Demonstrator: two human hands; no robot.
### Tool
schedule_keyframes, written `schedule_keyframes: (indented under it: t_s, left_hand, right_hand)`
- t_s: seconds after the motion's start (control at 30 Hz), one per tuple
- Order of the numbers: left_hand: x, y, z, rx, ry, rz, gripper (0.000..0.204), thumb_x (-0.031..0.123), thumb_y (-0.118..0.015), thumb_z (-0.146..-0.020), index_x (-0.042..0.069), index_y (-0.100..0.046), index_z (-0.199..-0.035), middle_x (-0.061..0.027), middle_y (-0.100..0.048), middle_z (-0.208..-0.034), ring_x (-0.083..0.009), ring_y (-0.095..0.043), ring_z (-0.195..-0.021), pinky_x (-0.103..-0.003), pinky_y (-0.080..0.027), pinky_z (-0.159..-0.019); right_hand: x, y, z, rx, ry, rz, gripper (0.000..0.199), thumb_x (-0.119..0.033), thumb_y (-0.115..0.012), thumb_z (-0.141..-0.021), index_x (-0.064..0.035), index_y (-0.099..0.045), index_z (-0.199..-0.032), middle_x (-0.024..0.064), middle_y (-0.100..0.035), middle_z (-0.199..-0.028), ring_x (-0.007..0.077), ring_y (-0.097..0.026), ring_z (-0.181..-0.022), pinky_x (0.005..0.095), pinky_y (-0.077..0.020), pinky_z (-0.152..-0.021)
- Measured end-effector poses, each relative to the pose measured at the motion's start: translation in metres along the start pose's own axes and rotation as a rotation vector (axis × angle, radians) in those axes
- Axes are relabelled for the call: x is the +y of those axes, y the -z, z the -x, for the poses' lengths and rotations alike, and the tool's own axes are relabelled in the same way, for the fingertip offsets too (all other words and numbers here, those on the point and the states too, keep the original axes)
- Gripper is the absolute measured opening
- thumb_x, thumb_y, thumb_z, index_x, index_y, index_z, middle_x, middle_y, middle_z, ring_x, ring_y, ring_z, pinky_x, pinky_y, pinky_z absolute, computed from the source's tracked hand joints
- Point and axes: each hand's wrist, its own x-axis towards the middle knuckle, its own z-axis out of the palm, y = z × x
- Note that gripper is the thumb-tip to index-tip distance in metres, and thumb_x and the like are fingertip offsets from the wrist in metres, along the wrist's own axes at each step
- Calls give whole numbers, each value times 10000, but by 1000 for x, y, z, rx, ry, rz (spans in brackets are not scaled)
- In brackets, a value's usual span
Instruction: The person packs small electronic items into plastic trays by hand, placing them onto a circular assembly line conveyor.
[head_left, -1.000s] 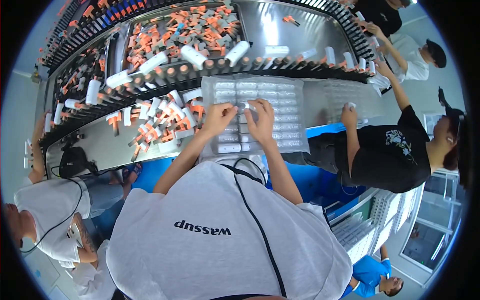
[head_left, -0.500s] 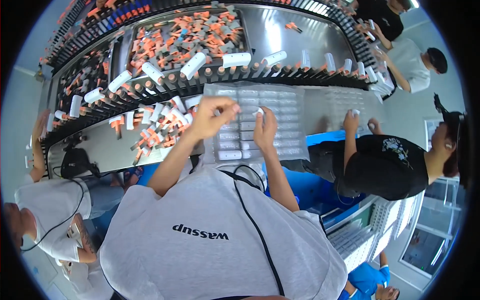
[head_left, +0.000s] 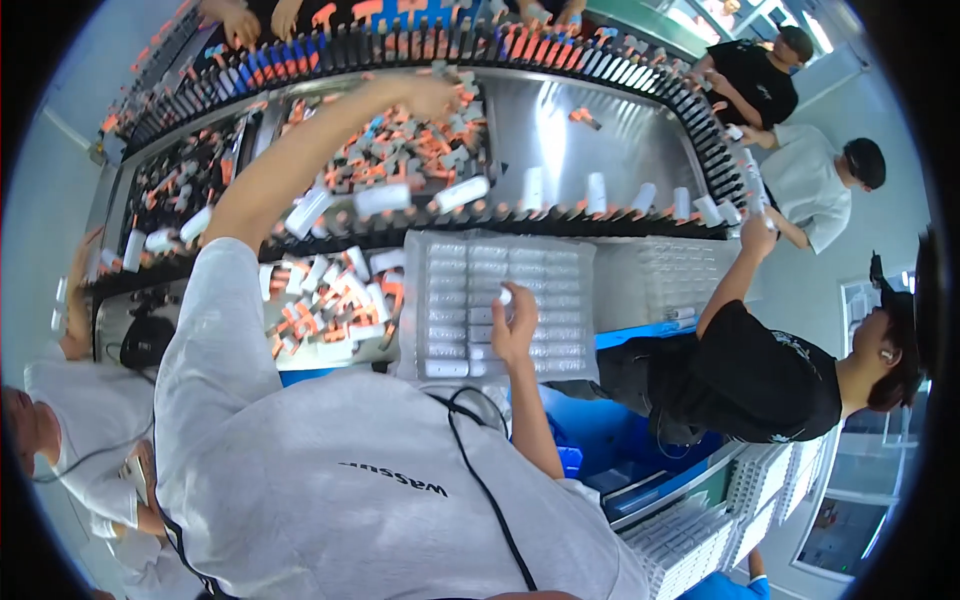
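My left arm stretches across the conveyor. Its hand (head_left: 432, 98) is over the far pile of orange and grey parts (head_left: 405, 150), and its blurred fingers do not show whether they hold anything. Closer in, above a clear plastic blister tray (head_left: 560, 345) with rows of pockets, my right hand (head_left: 515, 330) pinches a small white piece (head_left: 506, 295). White pieces sit in a few of the tray's near pockets. Left of the tray lies a heap of white-and-orange parts (head_left: 335, 305).
A curved conveyor of dark upright holders (head_left: 400, 222) carries white shells between me and the metal trays (head_left: 560, 90). A co-worker in black (head_left: 770, 370) reaches to it at right. White trays are stacked (head_left: 690, 530) at lower right. Other people work around the line.
My left hand has gone from beside the blister tray out across the conveyor to the far pile. My right hand still pinches the white piece over the tray. The view has shifted.
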Motion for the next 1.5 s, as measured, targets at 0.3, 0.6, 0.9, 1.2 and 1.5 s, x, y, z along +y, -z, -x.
schedule_keyframes:
  t_s: [0.3,0.6,0.9,1.2,1.5]
  left_hand:
    - [-57,-153,-93,-468,291,-224,275,119,-771,-759,30,-782,-1019,-182,-775,-1092,-379,-755,-1032,-523,-614,-805]
    - [-76,-183,-116,-371,90,-367,315,191,-709,-860,56,-713,-1145,-208,-742,-1047,-377,-731,-1066,-475,-594,-872]
    - [-23,-47,-51,-135,210,-316,193,153,-698,-828,60,-723,-995,-218,-740,-921,-404,-738,-910,-553,-580,-754]
    - [192,96,113,575,143,472,269,189,-593,-1043,-64,-642,-1124,-59,-568,-718,-125,-535,-676,-323,-448,-650]
    - [356,-122,150,342,284,1827,337,276,-504,-1135,-22,-662,-1137,81,-364,-675,-34,-311,-567,-242,-245,-507]
  right_hand:
    - [6,-1,11,19,-103,82,369,-262,-684,-961,-17,-661,-1235,208,-685,-1165,425,-630,-1103,487,-483,-972]
    - [-2,3,1,96,-141,62,338,-258,-711,-922,-38,-689,-1179,169,-694,-1079,385,-653,-1020,454,-501,-901]
    - [-5,-3,2,40,-169,58,365,-289,-710,-944,-21,-691,-1191,195,-698,-1096,407,-645,-1053,471,-494,-941]
    - [10,-2,14,128,-394,-200,423,-258,-713,-975,50,-669,-1261,187,-698,-1029,254,-650,-929,370,-502,-838]
    - [-100,35,-16,211,-421,-776,309,-202,-509,-1106,21,-649,-1268,62,-692,-1129,114,-592,-1044,272,-452,-943]
